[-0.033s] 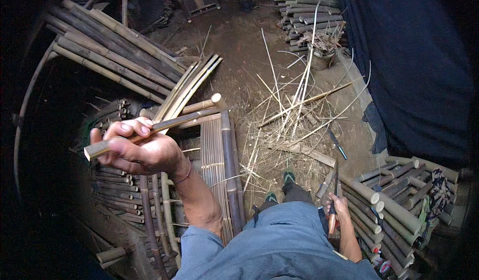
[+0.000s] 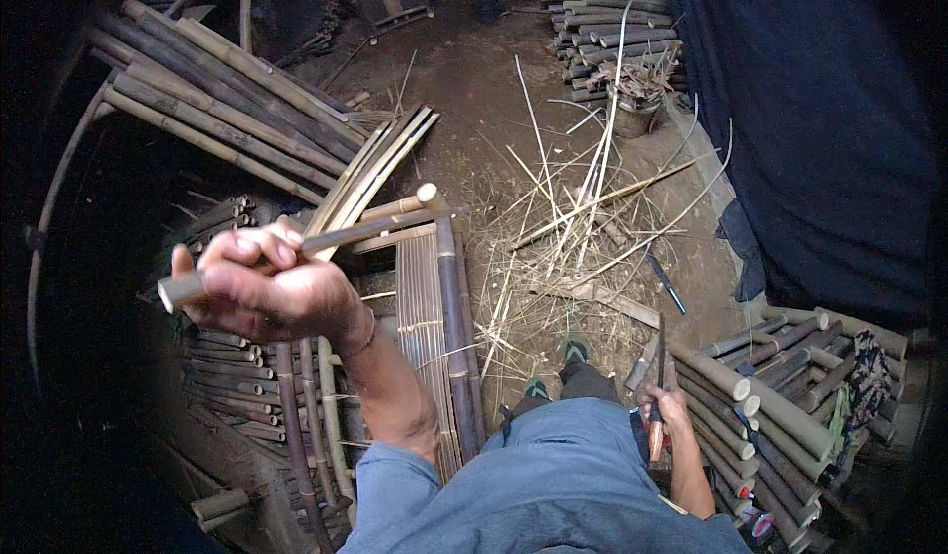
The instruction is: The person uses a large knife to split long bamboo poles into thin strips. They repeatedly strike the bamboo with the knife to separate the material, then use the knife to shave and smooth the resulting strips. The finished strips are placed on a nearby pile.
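Note:
My left hand (image 2: 272, 292) is raised at the left, its fingers wrapped round a split bamboo strip (image 2: 346, 239). One pale cut end sticks out beyond the palm, and the dark length reaches to the right over a bamboo frame. Low on the right, beside my hip, my right hand (image 2: 670, 405) grips a long-bladed knife (image 2: 662, 356). Its narrow dark blade points away from me, and the butt of its wooden handle (image 2: 656, 440) shows below the fingers. Under my left arm lies a bamboo panel of thin slats (image 2: 418, 297), bordered by a dark pole (image 2: 452, 307).
Split bamboo lengths (image 2: 380, 174) lean at the left near long poles (image 2: 227, 100). Loose shavings and strips (image 2: 583, 228) litter the floor ahead, with a dark tool (image 2: 666, 282) among them. Cut bamboo (image 2: 780, 406) is stacked at right; a dark curtain (image 2: 810, 139) hangs behind.
My left hand has shifted slightly left, and the bamboo strip has turned a little in it. My right hand with the knife stays in nearly the same place.

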A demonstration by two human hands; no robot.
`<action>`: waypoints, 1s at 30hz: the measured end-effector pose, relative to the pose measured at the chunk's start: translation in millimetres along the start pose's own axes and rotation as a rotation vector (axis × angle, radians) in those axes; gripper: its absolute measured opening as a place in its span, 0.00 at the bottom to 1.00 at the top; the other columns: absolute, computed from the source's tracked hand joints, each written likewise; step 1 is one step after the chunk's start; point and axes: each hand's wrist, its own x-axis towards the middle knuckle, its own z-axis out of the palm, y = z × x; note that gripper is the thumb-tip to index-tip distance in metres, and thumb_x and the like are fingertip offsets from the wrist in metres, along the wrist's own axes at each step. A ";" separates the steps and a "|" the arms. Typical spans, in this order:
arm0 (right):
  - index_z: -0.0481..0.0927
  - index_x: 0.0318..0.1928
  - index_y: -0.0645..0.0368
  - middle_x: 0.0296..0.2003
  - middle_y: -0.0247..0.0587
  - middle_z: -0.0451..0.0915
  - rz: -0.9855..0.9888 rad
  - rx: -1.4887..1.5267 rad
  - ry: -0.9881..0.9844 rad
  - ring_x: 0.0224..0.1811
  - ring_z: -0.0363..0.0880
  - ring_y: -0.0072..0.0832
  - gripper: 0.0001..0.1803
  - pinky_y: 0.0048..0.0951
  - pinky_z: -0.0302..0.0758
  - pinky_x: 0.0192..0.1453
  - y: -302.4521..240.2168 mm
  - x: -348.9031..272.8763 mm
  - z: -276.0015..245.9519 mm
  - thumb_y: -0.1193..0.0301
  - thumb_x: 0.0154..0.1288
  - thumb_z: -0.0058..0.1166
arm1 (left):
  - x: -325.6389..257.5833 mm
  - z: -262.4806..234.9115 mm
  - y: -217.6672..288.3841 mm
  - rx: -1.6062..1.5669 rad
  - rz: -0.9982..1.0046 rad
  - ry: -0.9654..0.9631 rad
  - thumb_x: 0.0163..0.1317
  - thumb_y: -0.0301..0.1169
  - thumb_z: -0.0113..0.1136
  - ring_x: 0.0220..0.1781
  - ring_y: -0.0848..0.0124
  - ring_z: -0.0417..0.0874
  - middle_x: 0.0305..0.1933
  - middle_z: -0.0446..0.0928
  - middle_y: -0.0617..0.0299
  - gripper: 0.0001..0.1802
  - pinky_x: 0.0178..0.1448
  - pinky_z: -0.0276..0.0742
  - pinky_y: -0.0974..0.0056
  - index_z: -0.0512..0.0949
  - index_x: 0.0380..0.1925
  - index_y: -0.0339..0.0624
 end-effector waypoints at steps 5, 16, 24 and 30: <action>0.68 0.47 0.64 0.26 0.43 0.78 -0.036 0.173 -0.174 0.20 0.77 0.29 0.12 0.30 0.78 0.21 -20.7 -33.5 11.4 0.71 0.67 0.51 | 13.3 24.4 -12.9 -0.125 -0.212 -0.080 0.73 0.41 0.42 0.31 0.70 0.72 0.29 0.70 0.60 0.19 0.35 0.76 0.62 0.71 0.46 0.35; 0.58 0.66 0.61 0.34 0.36 0.75 -0.638 -0.144 -0.336 0.22 0.75 0.19 0.27 0.22 0.74 0.21 -118.8 -138.4 15.1 0.72 0.70 0.49 | -54.0 50.8 49.6 -0.167 -0.123 -0.319 0.73 0.37 0.49 0.41 0.72 0.76 0.41 0.76 0.55 0.21 0.46 0.76 0.66 0.67 0.57 0.33; 0.68 0.60 0.66 0.28 0.38 0.77 -0.954 -0.402 -0.476 0.26 0.80 0.22 0.22 0.27 0.74 0.28 -182.3 -229.6 -44.5 0.66 0.71 0.49 | -119.2 42.0 168.7 -0.105 -0.369 -0.823 0.56 0.14 0.62 0.48 0.70 0.82 0.46 0.79 0.53 0.21 0.52 0.80 0.67 0.71 0.49 0.35; 0.74 0.54 0.66 0.26 0.47 0.78 -1.047 -0.432 -0.636 0.30 0.84 0.34 0.17 0.32 0.77 0.35 -198.3 -260.9 -64.8 0.69 0.69 0.51 | -169.2 38.8 218.4 -0.013 -0.329 -0.889 0.52 0.15 0.66 0.46 0.67 0.84 0.43 0.79 0.51 0.19 0.51 0.81 0.66 0.71 0.42 0.35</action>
